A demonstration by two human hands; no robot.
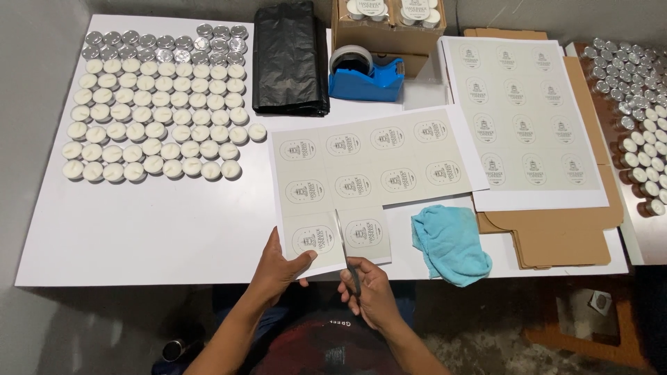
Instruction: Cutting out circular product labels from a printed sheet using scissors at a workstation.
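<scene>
Left hand (278, 267) pinches the label sheet (368, 173) at its bottom-left corner, near the table's (139, 236) front edge. Right hand (372, 292) grips scissors (345, 246), blades cutting btwn 2 bottom labels. Blue cloth (450, 242) lies just right.

Tealights (156, 111) lie left of label sheet (368, 170), cloth (450, 243) right.

I held a grey label sheet (361, 177) at the table's near edge; a fuller one (524, 118) lay right, a brown cardboard box (385, 31) behind.
</scene>
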